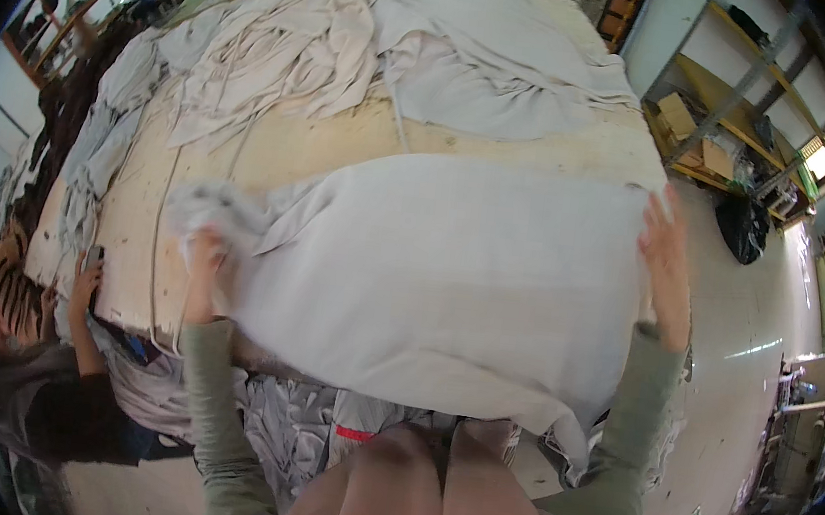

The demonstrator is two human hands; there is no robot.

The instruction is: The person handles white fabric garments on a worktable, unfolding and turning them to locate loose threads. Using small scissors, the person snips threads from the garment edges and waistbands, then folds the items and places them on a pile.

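Observation:
A large piece of pale grey-white fabric (450, 261) lies in front of me on a wooden work table (296, 143), its near edge hanging over the table's front. My left hand (207, 255), blurred, grips the bunched left end of this fabric. At the opposite end, my right hand (663, 242) has its fingers spread beside the fabric's right edge; the fingertips are at that edge or just touching it. The middle of the fabric is fairly smooth, with folds at the left and along the near edge.
Crumpled beige fabric (314, 43) and more pale fabric (493, 62) cover the table's far side. Cords (159, 231) cross its left part. At the left a person (31, 368) holds a phone (95, 256). Shelving (738, 103) and a black bag (742, 226) stand right.

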